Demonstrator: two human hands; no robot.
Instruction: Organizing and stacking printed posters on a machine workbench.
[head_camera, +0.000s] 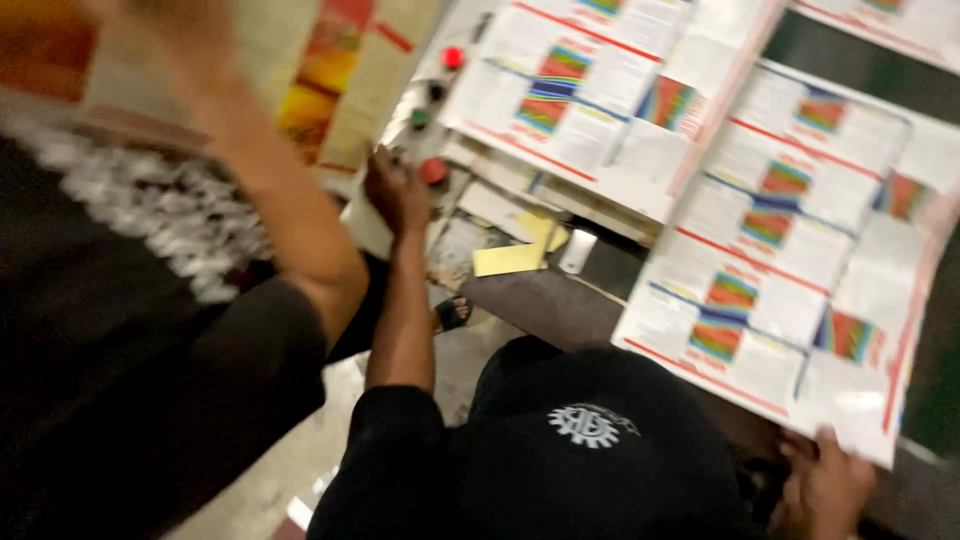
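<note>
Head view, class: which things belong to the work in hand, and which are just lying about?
In use: large printed sheet, held by a person's hand; red button under another hand.
Lying about: yellow paper slips; orange poster.

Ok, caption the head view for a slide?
Co-worker in black cap, one hand on a button panel, other hand holding a large printed sheet.

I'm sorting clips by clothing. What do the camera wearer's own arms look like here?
Only one arm, at the left of the view, seems to be the wearer's own. This left arm is bare from a dark short sleeve down, with no glove, watch or band visible through the blur. The other arms belong to a co-worker in black.
</note>
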